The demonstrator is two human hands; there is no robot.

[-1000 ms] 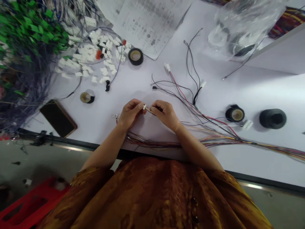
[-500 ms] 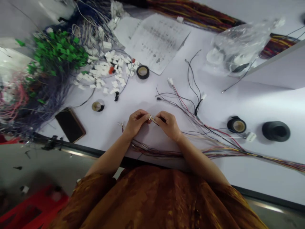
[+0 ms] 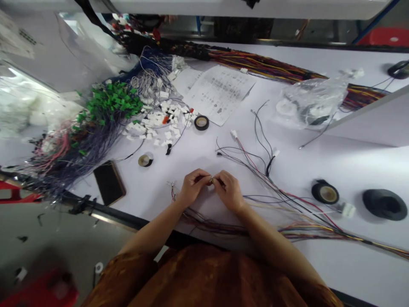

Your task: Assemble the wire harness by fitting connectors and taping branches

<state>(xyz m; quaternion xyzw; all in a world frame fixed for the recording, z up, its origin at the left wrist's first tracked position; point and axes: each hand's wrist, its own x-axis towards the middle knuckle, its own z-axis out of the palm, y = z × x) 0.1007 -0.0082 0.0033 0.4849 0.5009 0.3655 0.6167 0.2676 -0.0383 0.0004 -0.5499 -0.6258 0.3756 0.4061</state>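
Our left hand (image 3: 193,187) and right hand (image 3: 229,190) pinch a tiny piece (image 3: 211,181), too small to identify, over the near middle of the desk (image 3: 188,152); should the grip slacken, we judge, it could drop among the wires (image 3: 338,234) running along the near edge.

Tabletop (image 3: 377,166) bright, shadows soft; floor (image 3: 54,238) dimmer; detail between fingers (image 3: 203,181) blurred; wide-angle bending toward edges.

The rust-brown top (image 3: 204,279) has loose, short sleeves (image 3: 126,270), apparently mottled with gold.
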